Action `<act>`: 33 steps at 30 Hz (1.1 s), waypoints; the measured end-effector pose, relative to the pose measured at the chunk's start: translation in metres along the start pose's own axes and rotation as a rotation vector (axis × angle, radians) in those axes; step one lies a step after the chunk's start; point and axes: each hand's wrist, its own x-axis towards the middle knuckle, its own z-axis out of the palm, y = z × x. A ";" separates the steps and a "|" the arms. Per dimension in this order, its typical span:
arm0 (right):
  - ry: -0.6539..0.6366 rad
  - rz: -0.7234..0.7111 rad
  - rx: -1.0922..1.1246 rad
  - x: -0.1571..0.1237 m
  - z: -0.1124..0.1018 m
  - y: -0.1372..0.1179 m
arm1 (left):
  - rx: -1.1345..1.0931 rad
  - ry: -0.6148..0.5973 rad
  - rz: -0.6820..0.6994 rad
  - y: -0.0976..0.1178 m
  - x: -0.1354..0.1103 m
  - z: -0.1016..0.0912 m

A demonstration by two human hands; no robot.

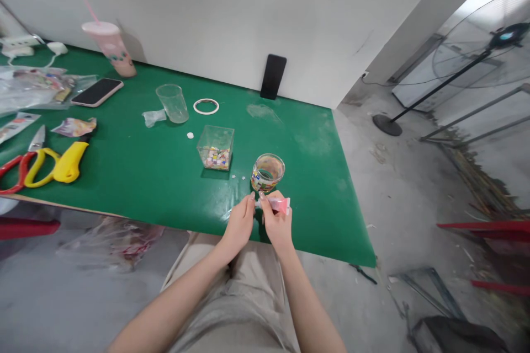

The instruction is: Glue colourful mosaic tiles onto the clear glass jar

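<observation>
A pink-ended tube point(282, 206) is clamped in the right hand point(279, 225), low over the near edge of the green worktop point(318, 198), apparently so that it can be steadied by the palm and squeezed by thumb and fingers. Its long axis is laid roughly along that edge: the flat pink end is pointed right, the narrow end left, towards the left hand point(240, 222). There, thumb and fingers are brought together; whether anything is pinched cannot be told. The mosaic-covered glass point(260, 181) is stood upright just beyond, and the clear box point(218, 137) of tiles is set to its left, presumably for easy reach.
</observation>
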 end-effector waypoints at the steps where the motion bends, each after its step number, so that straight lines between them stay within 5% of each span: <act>1: -0.001 -0.004 -0.005 0.000 0.000 0.000 | 0.001 -0.001 -0.001 0.000 0.000 0.000; 33: -0.033 -0.135 -0.249 -0.006 -0.002 -0.002 | 0.047 -0.012 0.036 0.003 -0.002 -0.002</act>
